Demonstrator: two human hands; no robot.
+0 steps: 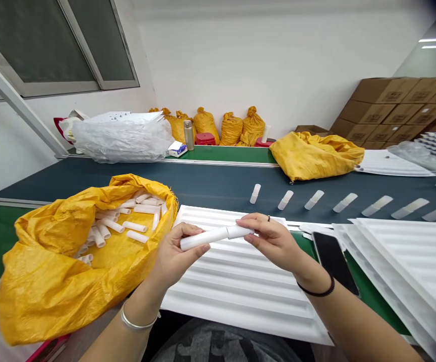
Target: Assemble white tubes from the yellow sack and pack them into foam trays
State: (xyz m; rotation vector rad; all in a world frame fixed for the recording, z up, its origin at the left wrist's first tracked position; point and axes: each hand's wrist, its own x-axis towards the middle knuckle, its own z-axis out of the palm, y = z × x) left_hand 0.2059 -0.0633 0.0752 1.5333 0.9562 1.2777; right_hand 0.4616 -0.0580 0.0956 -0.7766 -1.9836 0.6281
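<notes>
Over a ridged white foam sheet [236, 286], my left hand [173, 254] grips a white plastic tube [206, 238] between thumb and fingers. My right hand [274, 241] pinches a shorter white cap-like piece [236, 232] that meets the tube end to end. A thin seam shows between the two pieces; whether one sits inside the other I cannot tell. To the left, an open yellow woven sack [67, 281] holds many loose white tubes [135, 227]. Several similar pieces with translucent ends, such as one standing piece [255, 193], form a row on the dark belt.
The dark conveyor belt [214, 181] runs across in front. A black phone [334, 261] lies right of the sheet, beside stacked foam trays [421, 251]. Beyond are another yellow sack [316, 156], a plastic-wrapped bundle [123, 138], a bottle [188, 134] and stacked cartons [387, 110].
</notes>
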